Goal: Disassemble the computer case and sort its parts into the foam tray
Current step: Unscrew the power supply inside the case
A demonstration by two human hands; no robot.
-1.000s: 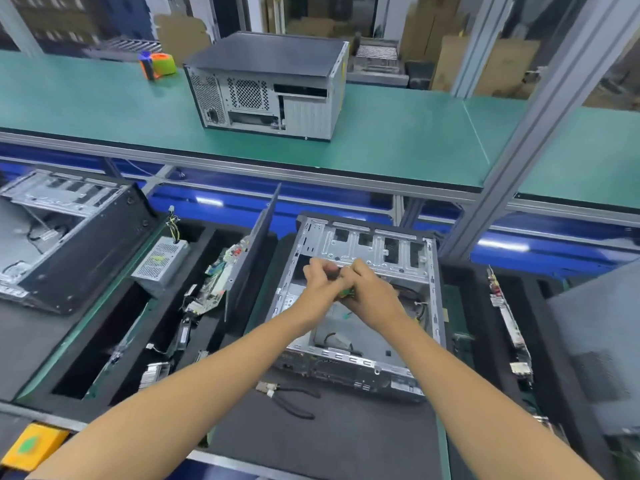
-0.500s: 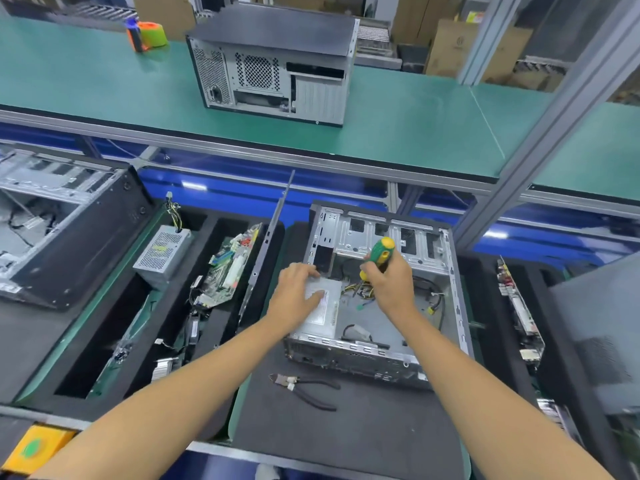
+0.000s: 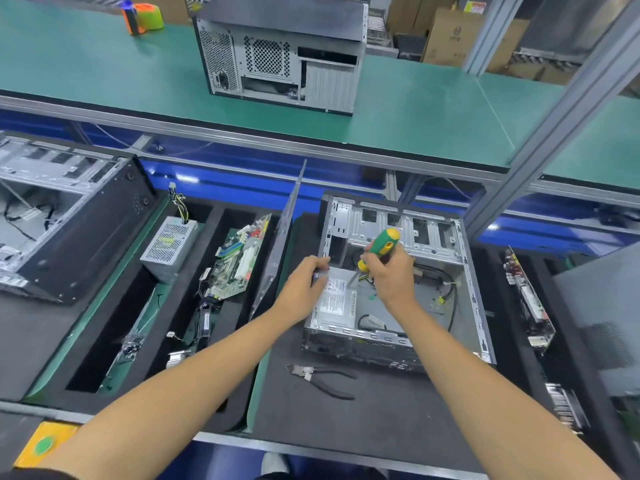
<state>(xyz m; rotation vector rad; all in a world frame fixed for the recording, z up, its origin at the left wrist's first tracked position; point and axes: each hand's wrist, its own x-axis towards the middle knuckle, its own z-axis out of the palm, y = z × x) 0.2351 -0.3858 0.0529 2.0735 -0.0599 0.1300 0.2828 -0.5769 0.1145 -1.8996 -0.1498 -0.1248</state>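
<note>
- On the black surface [image 3: 363,420] lay the open computer case [image 3: 394,289], with pliers [image 3: 325,379] just in front.
- My right hand [image 3: 391,275] gripped the green-and-yellow screwdriver [image 3: 379,249], tip down inside the case.
- My left hand [image 3: 304,282] curled its fingers over the case's left wall (beside the power supply [image 3: 337,299]).
- Left of the case I saw the foam tray [image 3: 214,216].

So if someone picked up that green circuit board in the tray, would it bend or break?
The circuit board looks like a flat rigid sheet, so probably stiff, not floppy. Its many small raised parts suggest it is fragile. It leans on edge in the foam tray, so a nudge might tip it.
</note>
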